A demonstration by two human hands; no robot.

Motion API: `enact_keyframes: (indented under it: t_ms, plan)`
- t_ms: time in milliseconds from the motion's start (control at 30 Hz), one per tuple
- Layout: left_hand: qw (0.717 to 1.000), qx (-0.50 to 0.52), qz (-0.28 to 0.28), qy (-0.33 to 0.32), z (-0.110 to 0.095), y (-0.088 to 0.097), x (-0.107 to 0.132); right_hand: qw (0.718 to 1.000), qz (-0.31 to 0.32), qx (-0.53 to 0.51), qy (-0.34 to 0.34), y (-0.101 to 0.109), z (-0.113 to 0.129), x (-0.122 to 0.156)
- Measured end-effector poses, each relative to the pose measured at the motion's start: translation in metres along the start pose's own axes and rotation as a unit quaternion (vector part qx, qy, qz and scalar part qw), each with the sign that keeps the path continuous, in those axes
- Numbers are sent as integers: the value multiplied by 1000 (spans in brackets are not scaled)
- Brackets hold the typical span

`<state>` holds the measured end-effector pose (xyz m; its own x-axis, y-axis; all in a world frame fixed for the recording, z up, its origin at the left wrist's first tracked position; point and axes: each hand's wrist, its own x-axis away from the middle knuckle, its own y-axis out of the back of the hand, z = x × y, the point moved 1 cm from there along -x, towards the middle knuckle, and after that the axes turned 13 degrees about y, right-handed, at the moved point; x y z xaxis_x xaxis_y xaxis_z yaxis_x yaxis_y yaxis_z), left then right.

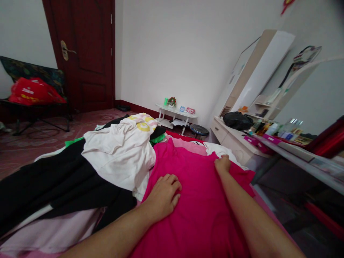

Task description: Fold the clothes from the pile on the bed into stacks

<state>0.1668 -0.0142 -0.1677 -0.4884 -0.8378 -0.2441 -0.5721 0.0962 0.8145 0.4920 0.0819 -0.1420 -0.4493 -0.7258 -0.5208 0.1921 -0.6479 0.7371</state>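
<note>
Two hands work a pink shirt (196, 200), which lies spread front-down or front-up (the picture does not settle which), with its far end pointing away from the person. The left hand (163, 195) rests palm-down on the cloth near its left edge, fingers open and loosely spread, gripping nothing. The right hand (222, 164), further out, is curled closed on a pinch of the same cloth at what looks like the shoulder, beside the short sleeve.

Judging by how things lie, the work is at an early stage: the pink shirt is laid out and largely smooth between the hands, but no fold shows in it, and faint creases run beneath the right forearm. Just left of the left hand a heap waits unsorted, a white top (120, 157) slumped over a black garment (53, 179), touching the pink shirt's edge. Beyond the right hand a tabletop (236, 143) carries a black bag (238, 120) and small bottles.
</note>
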Motion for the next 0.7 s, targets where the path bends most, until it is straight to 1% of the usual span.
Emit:
enact_keyframes:
  t_ms: [67, 133, 200, 300, 367, 400, 467, 500, 600, 700]
  plan:
    - [1000, -2, -1, 0, -1, 0, 0, 1000, -10, -22, 8, -8, 22, 2]
    - [1000, -5, -2, -1, -1, 0, 0, 997, 13, -69, 43, -23, 53, 6]
    - [1000, -8, -3, 0, -1, 0, 0, 985, 71, -132, 90, -40, 90, 14]
    - [1000, -8, -5, 1, 0, 0, 0, 952, 167, -215, 142, -63, 145, 32]
    - [1000, -10, -3, 1, 0, 0, 0, 927, 205, -247, 193, -70, 177, 44]
    - [1000, -13, -3, 0, 1, 0, 1, 916, 219, -246, 227, -71, 190, 50]
    - [1000, -20, -1, 0, 1, 1, 1, 904, 242, -204, 289, -70, 209, 59]
    - [1000, -24, 0, 0, 1, 1, 1, 902, 250, -173, 305, -69, 215, 63]
    - [1000, -30, -4, 0, 1, 1, 1, 911, 260, -116, 297, -69, 226, 70]
    - [1000, -29, -9, -2, 1, 1, 1, 923, 240, -123, 274, -70, 229, 70]
